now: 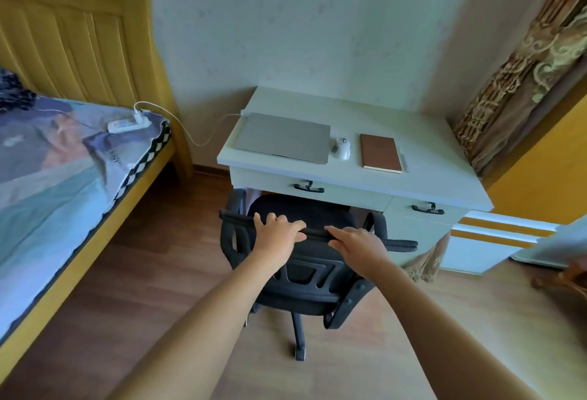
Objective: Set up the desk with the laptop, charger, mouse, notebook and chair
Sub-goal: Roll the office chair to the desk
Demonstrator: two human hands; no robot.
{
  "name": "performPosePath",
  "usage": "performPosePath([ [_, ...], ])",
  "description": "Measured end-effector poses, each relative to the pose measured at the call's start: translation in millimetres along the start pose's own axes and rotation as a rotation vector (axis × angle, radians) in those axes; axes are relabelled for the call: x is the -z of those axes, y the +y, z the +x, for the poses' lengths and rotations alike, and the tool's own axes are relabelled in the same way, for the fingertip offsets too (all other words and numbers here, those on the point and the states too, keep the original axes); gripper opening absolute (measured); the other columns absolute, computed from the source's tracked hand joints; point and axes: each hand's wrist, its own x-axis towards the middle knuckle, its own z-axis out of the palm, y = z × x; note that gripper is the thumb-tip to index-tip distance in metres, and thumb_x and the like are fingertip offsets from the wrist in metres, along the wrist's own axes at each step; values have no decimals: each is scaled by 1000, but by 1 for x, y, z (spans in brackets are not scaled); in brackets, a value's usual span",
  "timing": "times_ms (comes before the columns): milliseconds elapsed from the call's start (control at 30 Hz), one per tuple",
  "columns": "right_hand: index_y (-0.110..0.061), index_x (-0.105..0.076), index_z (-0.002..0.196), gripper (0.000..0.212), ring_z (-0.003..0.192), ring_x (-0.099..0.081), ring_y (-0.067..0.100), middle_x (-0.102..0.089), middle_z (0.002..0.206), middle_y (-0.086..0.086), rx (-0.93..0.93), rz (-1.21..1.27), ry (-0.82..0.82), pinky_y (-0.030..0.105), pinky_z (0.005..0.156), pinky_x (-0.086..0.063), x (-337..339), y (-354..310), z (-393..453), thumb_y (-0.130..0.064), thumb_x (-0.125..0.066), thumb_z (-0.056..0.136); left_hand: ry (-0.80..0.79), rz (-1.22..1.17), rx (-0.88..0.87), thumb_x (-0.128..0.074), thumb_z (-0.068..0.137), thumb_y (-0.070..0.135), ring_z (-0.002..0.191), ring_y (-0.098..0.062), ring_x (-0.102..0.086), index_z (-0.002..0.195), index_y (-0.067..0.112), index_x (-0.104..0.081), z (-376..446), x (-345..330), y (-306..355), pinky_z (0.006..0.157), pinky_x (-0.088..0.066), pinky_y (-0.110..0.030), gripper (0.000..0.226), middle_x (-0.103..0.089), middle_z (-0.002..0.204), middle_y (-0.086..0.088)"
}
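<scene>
A black office chair stands in front of the white desk, its seat partly under the desk top. My left hand and my right hand both grip the top edge of the chair's backrest. On the desk lie a closed grey laptop, a white mouse to its right, and a brown notebook further right. A white charger cable runs from the laptop's back left corner to a power strip on the bed.
A bed with a yellow headboard fills the left side. Patterned curtains hang at the right, next to a yellow and white cabinet. Wooden floor lies between the bed and the chair. The desk has two drawers with dark handles.
</scene>
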Motion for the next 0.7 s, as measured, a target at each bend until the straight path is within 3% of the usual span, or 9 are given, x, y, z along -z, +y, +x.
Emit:
performPosePath([
  [300, -33, -31, 144, 44, 105, -57, 25, -59, 123, -3, -10, -23, 26, 38, 86, -44, -4, 5, 22, -40, -30, 100, -16, 6, -42, -41, 100, 39, 119, -35, -43, 136, 33, -44, 24, 2, -15, 109, -13, -67, 37, -59, 118, -10],
  [467, -29, -38, 140, 42, 109, -54, 25, -59, 121, -1, -63, 5, 26, 38, 92, -39, 0, -3, 19, -38, -34, 100, -46, -9, -77, -40, 100, 39, 119, -34, -44, 137, 33, -44, 25, 4, -19, 108, -13, -69, 37, -59, 119, -9],
  [700, -29, -41, 139, 44, 121, -49, 24, -49, 138, -2, -216, 28, -47, 39, 95, -41, 26, -23, 8, -37, -45, 96, -52, -20, -146, -35, 101, 45, 119, -30, -46, 135, 29, -45, 18, 6, -28, 106, -19, -66, 39, -58, 123, -5],
])
